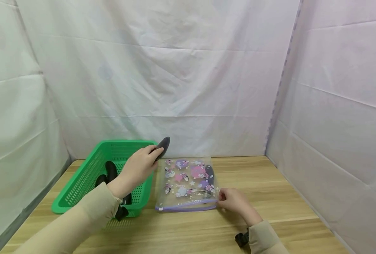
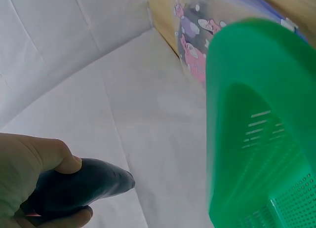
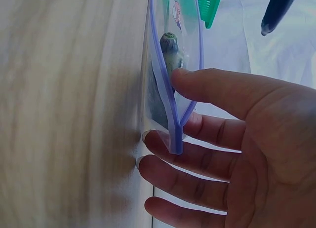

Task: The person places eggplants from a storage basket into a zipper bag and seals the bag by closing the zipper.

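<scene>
My left hand (image 1: 139, 169) grips a dark, smooth eggplant (image 1: 164, 145) above the right rim of the green basket. In the left wrist view, the tapered end of this eggplant (image 2: 106, 179) points away from the thumb. A clear zip bag (image 1: 183, 178) with pink and purple cartoon prints lies flat on the table, its purple zip edge toward me. Another eggplant (image 1: 209, 176) is inside the bag along its right side. My right hand (image 1: 237, 204) pinches the bag's right corner at the zip; the right wrist view shows the mouth (image 3: 178, 90) parted.
The green perforated basket (image 1: 59, 208) stands left of the bag, with several dark eggplants (image 1: 111, 171) in it, partly hidden by my left forearm. White cloth walls (image 1: 188, 88) enclose the wooden table (image 1: 251, 173) at the back and both sides.
</scene>
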Motion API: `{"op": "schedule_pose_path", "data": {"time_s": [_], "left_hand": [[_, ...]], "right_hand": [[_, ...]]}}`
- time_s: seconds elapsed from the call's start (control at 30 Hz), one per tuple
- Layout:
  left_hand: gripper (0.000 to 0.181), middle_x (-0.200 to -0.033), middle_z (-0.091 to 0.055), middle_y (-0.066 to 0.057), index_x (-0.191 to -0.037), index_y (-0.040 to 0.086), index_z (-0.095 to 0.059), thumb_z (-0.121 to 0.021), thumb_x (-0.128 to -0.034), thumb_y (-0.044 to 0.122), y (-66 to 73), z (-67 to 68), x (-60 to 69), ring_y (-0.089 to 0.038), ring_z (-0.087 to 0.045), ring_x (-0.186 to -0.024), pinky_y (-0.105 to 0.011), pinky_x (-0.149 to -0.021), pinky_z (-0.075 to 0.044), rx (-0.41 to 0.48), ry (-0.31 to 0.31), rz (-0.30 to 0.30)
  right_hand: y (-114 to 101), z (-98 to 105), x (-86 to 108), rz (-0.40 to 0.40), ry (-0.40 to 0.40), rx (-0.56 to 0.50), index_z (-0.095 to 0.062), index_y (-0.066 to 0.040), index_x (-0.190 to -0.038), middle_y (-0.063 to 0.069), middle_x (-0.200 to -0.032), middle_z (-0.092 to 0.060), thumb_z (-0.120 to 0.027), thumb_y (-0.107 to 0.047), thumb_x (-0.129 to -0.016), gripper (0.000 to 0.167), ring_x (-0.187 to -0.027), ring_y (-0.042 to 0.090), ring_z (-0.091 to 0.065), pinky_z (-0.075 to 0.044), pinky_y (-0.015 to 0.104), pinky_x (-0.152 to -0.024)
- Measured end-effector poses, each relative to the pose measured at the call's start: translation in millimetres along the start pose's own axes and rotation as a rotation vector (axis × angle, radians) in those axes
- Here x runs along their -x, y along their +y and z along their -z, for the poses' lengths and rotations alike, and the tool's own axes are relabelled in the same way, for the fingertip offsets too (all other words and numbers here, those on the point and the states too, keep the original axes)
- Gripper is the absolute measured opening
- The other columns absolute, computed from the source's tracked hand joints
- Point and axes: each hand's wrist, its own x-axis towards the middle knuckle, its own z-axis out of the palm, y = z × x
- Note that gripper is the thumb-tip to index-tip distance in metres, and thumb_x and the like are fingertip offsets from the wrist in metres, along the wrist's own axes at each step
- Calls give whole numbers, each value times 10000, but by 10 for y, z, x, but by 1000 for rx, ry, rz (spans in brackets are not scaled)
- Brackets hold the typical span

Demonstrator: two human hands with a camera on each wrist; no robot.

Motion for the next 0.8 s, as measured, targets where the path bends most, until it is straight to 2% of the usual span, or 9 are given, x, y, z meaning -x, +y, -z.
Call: {"op": "schedule_pose_path", "data": {"time_s": [0.33, 0.5, 0.63, 0.8], "left_hand": [[426, -1147, -633, -194, -1240, 30, -657, -733, -822, 52, 152, -43, 76, -336, -633, -937, -434, -732, -542, 20, 37, -54], [446, -1140, -635, -187, -1230, 37, -665, -764, -795, 51, 253, -59, 123, -327, -637, -930, -434, -734, -545, 30, 46, -72], [453, -1134, -634, -193, -1215, 23, -668, -776, -776, 39, 364, -86, 157, -324, -644, -919, -430, -733, -545, 47, 51, -123], [448, -1169, -625, -198, -1222, 36, -665, -760, -784, 46, 517, -105, 214, -322, -645, -945, -421, -741, -548, 86, 26, -170]], "right_hand": [[9, 19, 16, -3, -3, -25, -544, -163, -719, -68, -624, -516, -754, -176, -781, 219, -544, 106, -476, -403, 279, -513], [18, 25, 29, -4, -6, -18, -545, -165, -715, -69, -618, -517, -756, -175, -777, 220, -538, 101, -475, -400, 276, -508], [26, 30, 50, -8, -8, -21, -546, -164, -712, -71, -614, -518, -760, -179, -776, 223, -534, 101, -479, -401, 277, -505], [42, 33, 57, -4, 0, -16, -544, -164, -713, -71, -617, -517, -760, -183, -778, 227, -537, 100, -476, -398, 278, -510]]}}
